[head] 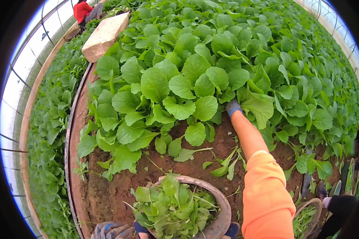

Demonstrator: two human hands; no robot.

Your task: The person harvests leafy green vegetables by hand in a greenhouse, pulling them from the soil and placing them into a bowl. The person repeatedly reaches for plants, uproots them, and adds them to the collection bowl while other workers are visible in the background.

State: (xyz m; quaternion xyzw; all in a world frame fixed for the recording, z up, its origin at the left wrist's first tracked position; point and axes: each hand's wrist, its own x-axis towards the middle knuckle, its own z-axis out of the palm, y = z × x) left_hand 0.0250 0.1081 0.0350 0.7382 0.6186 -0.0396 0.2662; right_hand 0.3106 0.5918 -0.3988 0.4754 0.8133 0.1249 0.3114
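Note:
My right hand (234,107), in a grey-blue glove below an orange sleeve, reaches in among the leafy green plants (194,68) at the near edge of the bed. Leaves cover its fingers, so its grip cannot be seen. A large pale leaf (255,109) hangs just right of the wrist. My left hand is out of view. Before me, a round basin (224,206) holds a heap of picked greens (176,206). Loose pulled leaves (229,164) lie on the brown soil (116,194) between basin and plants.
A pale foam block (106,35) rests at the upper left beside a dark hose-like edging (68,134). A person in red (82,12) sits beyond it. At the lower right are a co-worker's dark-clothed leg (341,212) and a second basin (317,209) with greens. Greenhouse hoops curve along both sides.

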